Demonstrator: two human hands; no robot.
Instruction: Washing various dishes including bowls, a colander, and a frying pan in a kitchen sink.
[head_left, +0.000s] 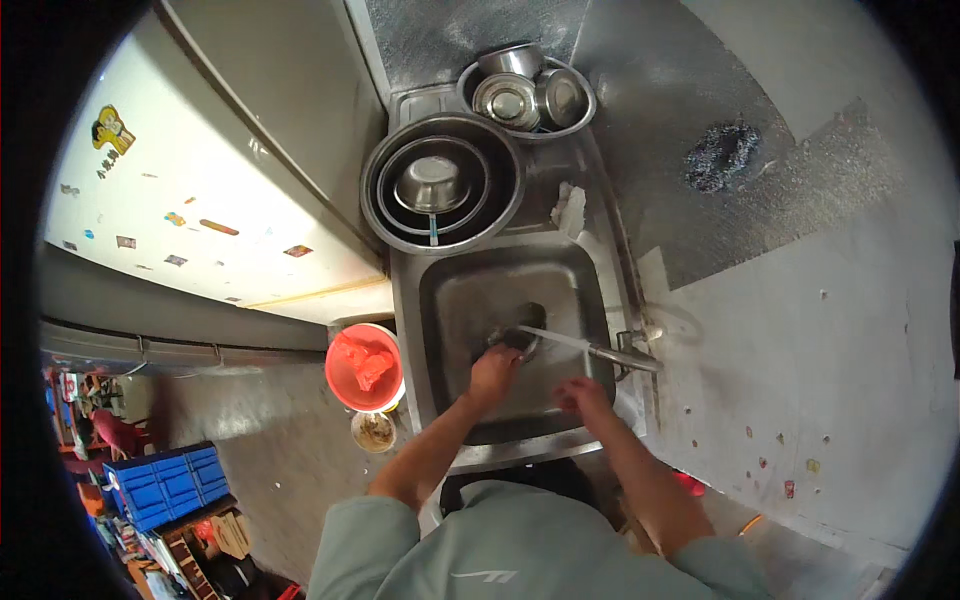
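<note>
My left hand (495, 371) is low in a stainless steel sink (442, 300), with its fingers on a small dark rounded item (514, 341) that has a shiny edge. Hand and shadow partly cover this item, and its exact kind cannot be told. A white stream of water (555, 337) runs from the metal tap (622, 358) down to it. My right hand (581, 397) hovers over the right front part of the basin, apart from the item. It is blurred, its fingers are bent, and nothing shows in it.
Nested steel basins (375, 202) stand behind the sink, beside another basin (589, 82) of steel pots. A crumpled white piece (570, 210) lies on the drainboard. Left are a bucket with a red basin (337, 386), a small tub (373, 433) and a white fridge (225, 187).
</note>
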